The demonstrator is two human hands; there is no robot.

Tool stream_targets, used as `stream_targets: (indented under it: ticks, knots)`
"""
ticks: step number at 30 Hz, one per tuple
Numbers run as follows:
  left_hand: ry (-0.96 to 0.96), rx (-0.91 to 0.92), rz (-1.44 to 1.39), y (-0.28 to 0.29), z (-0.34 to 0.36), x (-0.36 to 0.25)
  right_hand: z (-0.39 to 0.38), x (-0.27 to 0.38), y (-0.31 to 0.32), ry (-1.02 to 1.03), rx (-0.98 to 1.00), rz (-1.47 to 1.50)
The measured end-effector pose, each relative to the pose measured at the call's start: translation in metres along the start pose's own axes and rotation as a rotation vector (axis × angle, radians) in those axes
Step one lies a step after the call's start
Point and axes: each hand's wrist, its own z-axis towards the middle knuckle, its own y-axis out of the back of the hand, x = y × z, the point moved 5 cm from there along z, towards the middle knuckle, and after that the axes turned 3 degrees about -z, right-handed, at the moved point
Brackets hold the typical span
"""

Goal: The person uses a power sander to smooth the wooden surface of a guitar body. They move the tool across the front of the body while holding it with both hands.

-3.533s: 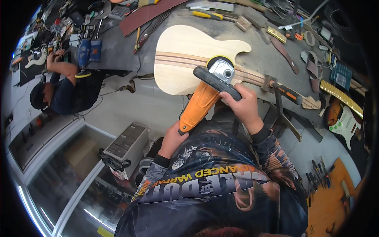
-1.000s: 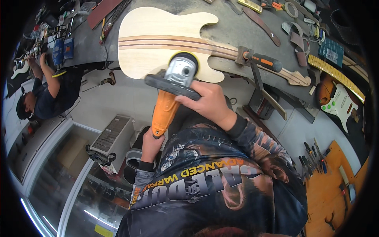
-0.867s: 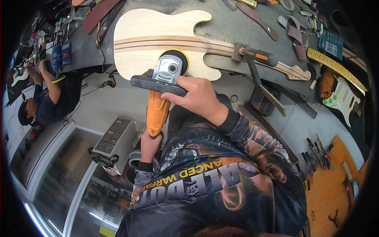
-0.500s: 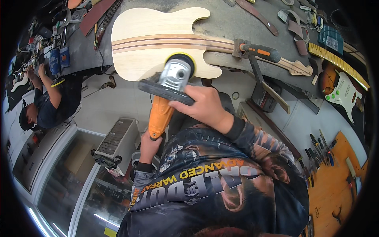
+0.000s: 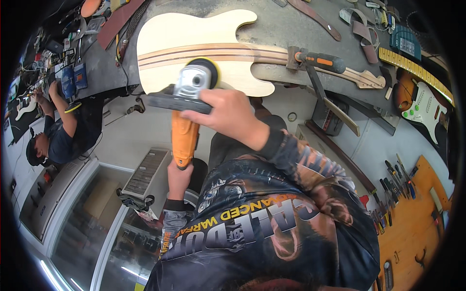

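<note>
A pale wooden guitar body [image 5: 189,29] with striped centre laminations lies on the grey bench [image 5: 296,26]. Both hands hold an orange angle polisher [image 5: 184,133]; its silver head and yellow-rimmed pad [image 5: 211,65] sit over the body's near half, apparently touching it. My right hand [image 5: 230,111] grips the black crossbar handle [image 5: 160,101] beside the head. Lower down, my left hand [image 5: 178,177] wraps the rear end of the tool. A clamp with an orange-black handle [image 5: 320,62] holds the guitar's neck to the bench.
At left, a co-worker [image 5: 63,126] works among tools near a blue power tool [image 5: 68,82]. A sunburst guitar [image 5: 420,104], sandpaper strips [image 5: 369,46] and scattered tools lie at right. A metal box [image 5: 145,177] stands below left; an orange tool board [image 5: 407,242] is lower right.
The polisher and both hands have moved leftward across the guitar body since the earliest frame, and slightly up and left in the last half second. Both grips are kept.
</note>
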Motion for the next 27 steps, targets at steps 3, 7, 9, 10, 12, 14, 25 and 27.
stream_targets:
  ticks: [3,7,9,10,12,14,25,27]
  knots:
    - [-0.124,0.024,0.061,-0.007,-0.005,-0.010,-0.026,-0.008,0.019,-0.079,0.043,-0.005]
    - [-0.061,0.016,0.090,-0.001,-0.006,-0.006,-0.022,0.000,0.008,-0.042,0.018,0.002]
    - [-0.004,0.000,0.022,0.004,-0.002,0.008,-0.003,0.005,-0.008,0.002,-0.003,0.018]
    - [0.054,-0.015,-0.051,0.005,0.000,0.011,0.006,0.008,-0.013,0.047,-0.021,0.030]
    - [0.092,-0.023,-0.075,0.005,0.001,0.008,0.017,0.009,-0.022,0.049,-0.009,0.020]
    - [0.130,-0.029,-0.096,0.007,0.003,0.001,0.015,0.007,-0.022,0.038,0.000,0.014]
    - [-0.158,0.142,0.162,-0.016,-0.007,-0.031,-0.077,-0.015,0.055,-0.167,-0.007,0.012]
    - [-0.189,0.167,0.182,-0.019,-0.009,-0.035,-0.087,-0.019,0.057,-0.198,0.025,-0.002]
